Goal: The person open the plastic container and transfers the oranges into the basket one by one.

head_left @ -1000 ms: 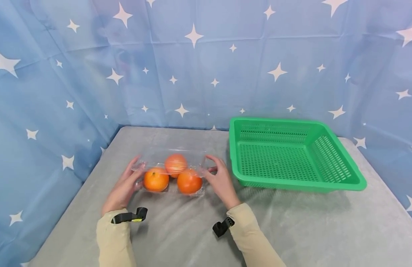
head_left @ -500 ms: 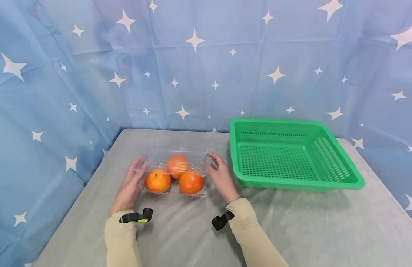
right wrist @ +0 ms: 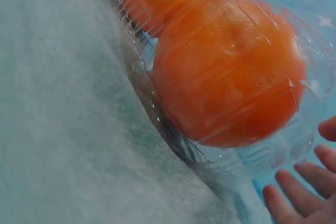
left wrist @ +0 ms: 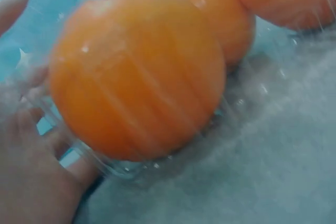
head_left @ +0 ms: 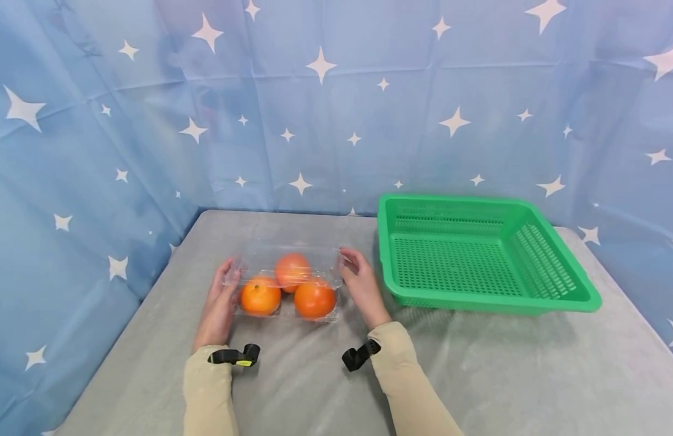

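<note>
Three oranges sit in a clear plastic clamshell box (head_left: 284, 315) on the grey tabletop: one at left (head_left: 260, 296), one at right (head_left: 315, 298) and one behind (head_left: 292, 271). The clear lid (head_left: 260, 260) is tilted over the back of the box, its front rim above the front oranges. My left hand (head_left: 219, 303) is at the box's left side; in the left wrist view its fingers (left wrist: 58, 140) touch the plastic edge and the thumb stays apart. At the right side is my right hand (head_left: 364, 289), its fingers (right wrist: 299, 192) spread and extended close to the plastic.
A green perforated basket (head_left: 489, 300) stands to the right of the box, near the back of the grey-covered table (head_left: 315, 387). Behind and to the left hangs a blue curtain (head_left: 336, 157) with white stars. Each wrist wears a black camera band.
My left hand and forearm have shifted right, in closer to the box's side. The right hand stays at the right side. The lid's tilt looks about the same, and the oranges remain inside.
</note>
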Demonstrator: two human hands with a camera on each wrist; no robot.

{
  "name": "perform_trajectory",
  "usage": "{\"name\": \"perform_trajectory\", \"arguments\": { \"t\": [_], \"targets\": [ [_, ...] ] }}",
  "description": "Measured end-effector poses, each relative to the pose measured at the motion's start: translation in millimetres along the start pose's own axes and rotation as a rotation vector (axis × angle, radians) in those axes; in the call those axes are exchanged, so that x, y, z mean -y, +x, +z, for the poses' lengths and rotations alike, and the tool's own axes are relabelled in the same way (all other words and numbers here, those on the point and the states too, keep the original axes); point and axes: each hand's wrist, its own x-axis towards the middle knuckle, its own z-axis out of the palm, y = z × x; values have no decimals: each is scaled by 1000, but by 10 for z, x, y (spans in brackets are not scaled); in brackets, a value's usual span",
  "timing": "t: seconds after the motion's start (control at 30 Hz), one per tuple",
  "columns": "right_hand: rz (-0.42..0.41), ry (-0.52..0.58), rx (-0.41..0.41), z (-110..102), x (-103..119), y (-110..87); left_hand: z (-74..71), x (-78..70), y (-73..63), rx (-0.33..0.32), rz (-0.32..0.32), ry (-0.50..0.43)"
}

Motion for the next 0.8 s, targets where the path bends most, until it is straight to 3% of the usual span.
{"name": "perform_trajectory", "arguments": {
  "t": [0.23, 0.57, 0.8],
  "targets": [
    [-20, 73, 24, -41, -43, 4, 62, 68, 13, -4, 35, -43],
    [-56, 114, 68, -55, -138, 23, 140, -71, -94, 0, 63, 13],
    [-112, 283, 115, -36, -255, 35, 123, -119, -99, -1, 97, 34]
  ]
}}
